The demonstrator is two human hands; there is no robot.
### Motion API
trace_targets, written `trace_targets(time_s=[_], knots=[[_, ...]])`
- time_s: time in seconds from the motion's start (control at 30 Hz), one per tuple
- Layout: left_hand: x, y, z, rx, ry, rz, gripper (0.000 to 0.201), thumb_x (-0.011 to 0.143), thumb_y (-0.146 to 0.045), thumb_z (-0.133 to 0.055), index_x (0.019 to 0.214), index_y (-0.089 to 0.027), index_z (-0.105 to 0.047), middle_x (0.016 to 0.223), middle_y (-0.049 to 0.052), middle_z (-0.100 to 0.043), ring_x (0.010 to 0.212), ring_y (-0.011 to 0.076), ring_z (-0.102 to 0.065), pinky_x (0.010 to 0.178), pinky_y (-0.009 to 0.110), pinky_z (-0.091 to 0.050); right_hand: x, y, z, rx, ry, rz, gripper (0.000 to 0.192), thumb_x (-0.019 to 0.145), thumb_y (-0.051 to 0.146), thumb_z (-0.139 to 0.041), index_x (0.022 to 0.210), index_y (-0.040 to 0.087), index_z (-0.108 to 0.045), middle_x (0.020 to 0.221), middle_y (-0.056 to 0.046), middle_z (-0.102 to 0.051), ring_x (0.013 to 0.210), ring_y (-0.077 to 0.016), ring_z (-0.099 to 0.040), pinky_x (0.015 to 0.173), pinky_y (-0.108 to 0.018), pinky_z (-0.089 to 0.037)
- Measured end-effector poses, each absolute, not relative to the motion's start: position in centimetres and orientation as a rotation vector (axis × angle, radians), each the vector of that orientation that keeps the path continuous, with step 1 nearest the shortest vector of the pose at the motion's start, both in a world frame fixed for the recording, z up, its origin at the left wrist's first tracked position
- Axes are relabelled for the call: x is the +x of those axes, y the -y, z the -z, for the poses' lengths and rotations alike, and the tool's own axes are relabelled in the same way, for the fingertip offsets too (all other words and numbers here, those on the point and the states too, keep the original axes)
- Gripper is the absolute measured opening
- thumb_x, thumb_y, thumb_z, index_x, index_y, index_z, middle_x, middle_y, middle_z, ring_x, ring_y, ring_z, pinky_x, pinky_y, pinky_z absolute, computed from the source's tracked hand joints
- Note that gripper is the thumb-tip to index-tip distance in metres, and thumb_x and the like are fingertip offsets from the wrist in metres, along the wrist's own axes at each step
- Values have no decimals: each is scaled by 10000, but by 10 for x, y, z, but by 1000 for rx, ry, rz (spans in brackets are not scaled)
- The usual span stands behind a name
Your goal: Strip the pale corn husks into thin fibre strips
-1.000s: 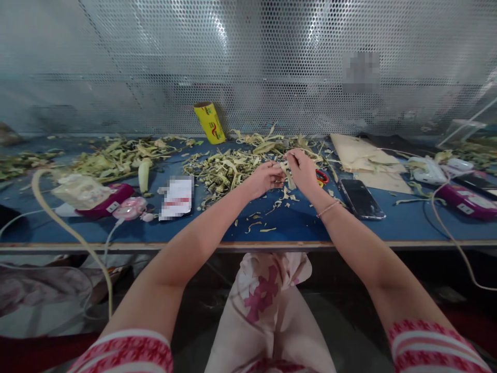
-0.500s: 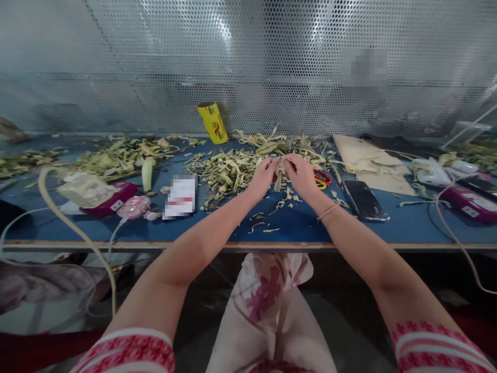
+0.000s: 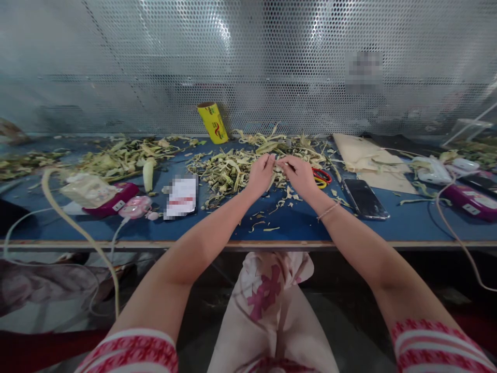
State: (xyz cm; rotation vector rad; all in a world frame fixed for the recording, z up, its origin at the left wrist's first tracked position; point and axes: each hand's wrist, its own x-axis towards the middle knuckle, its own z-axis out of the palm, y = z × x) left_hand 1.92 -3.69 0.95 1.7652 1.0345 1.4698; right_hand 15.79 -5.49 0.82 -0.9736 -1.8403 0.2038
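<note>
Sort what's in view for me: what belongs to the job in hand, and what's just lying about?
Part of the job, it seems:
- left hand and right hand, fingertips close together; anything pinched is too small to tell
- pale plant pieces around them

Apparently just lying about:
- yellow tube
- phone
- pink gadget

Unclear: red loop beside the right hand, untouched.

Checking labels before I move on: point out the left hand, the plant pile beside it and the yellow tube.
Left hand (image 3: pixel 261 175): head view, on the back of the hand.
Plant pile (image 3: pixel 227 173): head view, on loose pieces near its middle.
Yellow tube (image 3: pixel 213 124): head view, on its printed side.
</note>
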Motion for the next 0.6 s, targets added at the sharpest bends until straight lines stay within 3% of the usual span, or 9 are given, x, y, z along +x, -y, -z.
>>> trace_targets(time_s=[0.33, 0.6], knots=[[12, 31, -11, 1763, -1057, -1481, 329, 867, -360, -578, 599, -201, -473, 597, 3, -398, 702, 171, -450, 674, 268, -320, 162, 56, -18, -1036, 1516, -639, 301, 777, 462, -618, 824, 195, -748, 506, 33, -472, 473, -95, -401, 498, -253, -349], [10, 29, -11, 1716, -1024, -1409, 321, 846, -417, -598, 630, -207, -489, 582, 3, -399, 661, 169, -450, 635, 270, -303, 172, 43, -15, -1002, 1396, -610, 303, 767, 467, -624, 839, 200, -749, 501, 42, -439, 460, -85, -370, 472, -244, -315]])
